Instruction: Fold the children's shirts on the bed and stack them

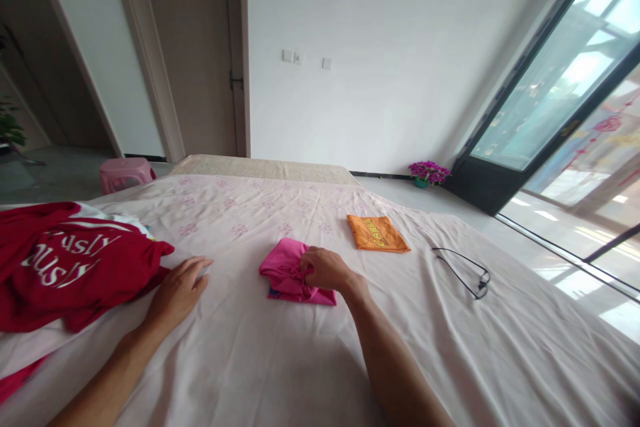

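Observation:
A folded pink garment (283,267) lies on the pale sheet in front of me, a bit of dark blue showing at its lower left edge. My right hand (324,269) grips its right part, bunching the cloth between the fingers. To the left, my left hand (183,283) rests on the sheet with its fingers stretched out and nothing in it. Close beside that hand is a crumpled red garment with white lettering (85,260). A flat, folded orange garment with yellow print (379,233) lies beyond my right hand.
A pair of glasses (470,273) with dark temples lies on the sheet (240,360) at right. Past the covered surface are a pink plastic stool (127,173), potted purple flowers (427,172), a white wall and a glass door (543,80).

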Motion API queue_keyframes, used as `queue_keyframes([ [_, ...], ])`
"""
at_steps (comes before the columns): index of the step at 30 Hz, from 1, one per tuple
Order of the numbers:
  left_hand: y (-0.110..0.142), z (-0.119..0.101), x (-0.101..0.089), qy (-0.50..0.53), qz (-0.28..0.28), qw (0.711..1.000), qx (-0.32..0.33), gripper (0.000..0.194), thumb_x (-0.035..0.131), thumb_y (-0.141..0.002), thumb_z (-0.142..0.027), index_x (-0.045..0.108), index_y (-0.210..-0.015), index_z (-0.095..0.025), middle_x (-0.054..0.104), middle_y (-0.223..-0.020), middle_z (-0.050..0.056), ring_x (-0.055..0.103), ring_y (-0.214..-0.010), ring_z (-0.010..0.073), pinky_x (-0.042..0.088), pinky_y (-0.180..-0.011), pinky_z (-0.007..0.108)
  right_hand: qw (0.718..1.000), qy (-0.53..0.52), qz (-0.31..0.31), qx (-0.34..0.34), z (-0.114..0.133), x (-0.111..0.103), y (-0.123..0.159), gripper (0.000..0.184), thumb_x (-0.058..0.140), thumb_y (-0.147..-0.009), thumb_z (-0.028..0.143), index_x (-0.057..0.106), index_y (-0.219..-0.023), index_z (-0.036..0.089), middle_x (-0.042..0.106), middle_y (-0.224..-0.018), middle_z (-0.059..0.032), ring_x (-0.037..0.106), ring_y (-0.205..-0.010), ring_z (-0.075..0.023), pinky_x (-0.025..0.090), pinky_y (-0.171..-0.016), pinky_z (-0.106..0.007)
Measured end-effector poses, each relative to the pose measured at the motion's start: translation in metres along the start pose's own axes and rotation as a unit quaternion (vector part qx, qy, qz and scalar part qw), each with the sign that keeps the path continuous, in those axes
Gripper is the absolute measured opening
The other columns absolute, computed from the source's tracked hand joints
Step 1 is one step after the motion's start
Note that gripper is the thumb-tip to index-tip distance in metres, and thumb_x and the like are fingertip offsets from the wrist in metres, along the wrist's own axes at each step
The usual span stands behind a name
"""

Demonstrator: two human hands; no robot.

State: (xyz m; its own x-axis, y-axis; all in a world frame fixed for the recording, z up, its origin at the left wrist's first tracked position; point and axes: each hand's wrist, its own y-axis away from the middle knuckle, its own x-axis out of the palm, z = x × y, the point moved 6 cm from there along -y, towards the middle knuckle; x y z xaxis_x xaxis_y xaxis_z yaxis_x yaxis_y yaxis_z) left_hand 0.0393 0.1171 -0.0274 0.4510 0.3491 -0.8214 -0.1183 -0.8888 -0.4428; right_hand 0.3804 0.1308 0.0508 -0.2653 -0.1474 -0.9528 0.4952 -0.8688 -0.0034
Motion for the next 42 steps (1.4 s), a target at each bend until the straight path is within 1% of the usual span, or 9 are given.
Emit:
queue_keyframes([
  [4, -0.001, -0.001, -0.002, 0.005, -0.003, 1.0, -0.005, 0.039, 0.042, -0.09, -0.035, 0.065, -0.117, -0.018, 0.067, -0.123, 0.01, 0.062, -0.118, 0.0244, 0.045, -0.108, 0.041, 0.979, -0.194, -0.031, 0.056, -0.016, 0.001, -0.006, 0.013, 0.064, -0.064, 0.021, 0.063, -0.076, 0.02, 0.06, -0.069, 0.0017, 0.052, -0.063, -0.0133, 0.035, -0.058, -0.024],
  [8, -0.001, -0.001, -0.002, 0.005, -0.002, 1.0, -0.007, 0.039, 0.043, -0.089, -0.034, 0.065, -0.117, -0.019, 0.066, -0.123, 0.01, 0.061, -0.118, 0.0248, 0.045, -0.108, 0.042, 0.81, -0.516, -0.231, 0.153, -0.061, -0.01, -0.007, 0.026, 0.055, -0.076, 0.042, 0.058, -0.088, 0.02, 0.062, -0.075, -0.0002, 0.057, -0.065, -0.0145, 0.045, -0.062, -0.026],
  [11, -0.001, -0.001, -0.001, 0.013, -0.002, 1.0, -0.005, 0.038, 0.044, -0.088, -0.034, 0.064, -0.117, -0.02, 0.067, -0.122, 0.01, 0.062, -0.117, 0.0244, 0.045, -0.107, 0.041, 0.737, -0.512, -0.39, 0.204, -0.093, -0.02, 0.005, 0.036, 0.056, -0.075, 0.046, 0.057, -0.1, 0.02, 0.065, -0.099, -0.0048, 0.062, -0.084, -0.0172, 0.049, -0.072, -0.028],
  [19, 0.0, 0.003, 0.002, 0.008, 0.002, 1.0, 0.002, 0.039, 0.043, -0.09, -0.035, 0.063, -0.119, -0.018, 0.066, -0.123, 0.01, 0.062, -0.118, 0.0242, 0.045, -0.108, 0.041, 0.951, -0.185, -0.16, 0.191, -0.062, -0.009, -0.001, 0.044, 0.058, -0.081, 0.057, 0.065, -0.104, 0.02, 0.067, -0.101, -0.0081, 0.063, -0.091, -0.0231, 0.046, -0.077, -0.033],
  [24, 0.0, 0.002, 0.001, 0.005, 0.0, 1.0, 0.002, 0.039, 0.042, -0.09, -0.035, 0.064, -0.117, -0.018, 0.066, -0.122, 0.011, 0.062, -0.117, 0.0243, 0.045, -0.108, 0.04, 0.967, -0.026, -0.068, 0.243, -0.054, -0.013, 0.009, 0.065, 0.069, -0.073, 0.055, 0.055, -0.13, 0.026, 0.061, -0.124, -0.0126, 0.062, -0.105, -0.0292, 0.044, -0.079, -0.035],
  [30, 0.0, 0.0, 0.0, 0.011, 0.002, 1.0, -0.003, 0.038, 0.043, -0.089, -0.035, 0.063, -0.117, -0.019, 0.066, -0.122, 0.01, 0.063, -0.116, 0.0247, 0.046, -0.107, 0.041, 0.958, -0.185, -0.083, 0.204, -0.064, -0.015, 0.012, 0.038, 0.071, -0.071, 0.028, 0.065, -0.108, 0.021, 0.066, -0.08, -0.0022, 0.059, -0.067, -0.0161, 0.039, -0.059, -0.026],
  [32, 0.0, -0.002, -0.001, 0.022, -0.003, 1.0, -0.002, 0.037, 0.044, -0.089, -0.034, 0.063, -0.118, -0.02, 0.066, -0.122, 0.01, 0.062, -0.117, 0.0247, 0.046, -0.108, 0.042, 0.921, -0.331, -0.128, 0.159, -0.055, -0.022, 0.011, 0.032, 0.069, -0.074, 0.03, 0.064, -0.104, 0.02, 0.06, -0.07, 0.0023, 0.052, -0.057, -0.0116, 0.035, -0.053, -0.023],
  [38, -0.003, -0.053, -0.014, 0.132, -0.006, 0.991, -0.002, 0.041, 0.048, -0.093, -0.043, 0.055, -0.129, -0.025, 0.063, -0.13, 0.008, 0.061, -0.12, 0.0244, 0.048, -0.105, 0.043, 0.702, -0.683, -0.201, 0.012, 0.003, -0.057, 0.015, 0.034, 0.076, -0.075, 0.038, 0.058, -0.1, 0.022, 0.058, -0.073, 0.005, 0.049, -0.056, -0.0081, 0.038, -0.052, -0.019],
  [42, -0.013, -0.131, -0.012, 0.231, 0.059, 0.971, -0.019, 0.057, 0.057, -0.088, -0.052, 0.047, -0.138, -0.027, 0.059, -0.138, 0.008, 0.063, -0.117, 0.0243, 0.052, -0.096, 0.038, 0.655, -0.735, -0.164, -0.054, 0.052, -0.067, 0.025, 0.029, 0.079, -0.077, 0.034, 0.06, -0.096, 0.023, 0.054, -0.069, 0.0058, 0.044, -0.053, -0.0067, 0.036, -0.05, -0.018],
])
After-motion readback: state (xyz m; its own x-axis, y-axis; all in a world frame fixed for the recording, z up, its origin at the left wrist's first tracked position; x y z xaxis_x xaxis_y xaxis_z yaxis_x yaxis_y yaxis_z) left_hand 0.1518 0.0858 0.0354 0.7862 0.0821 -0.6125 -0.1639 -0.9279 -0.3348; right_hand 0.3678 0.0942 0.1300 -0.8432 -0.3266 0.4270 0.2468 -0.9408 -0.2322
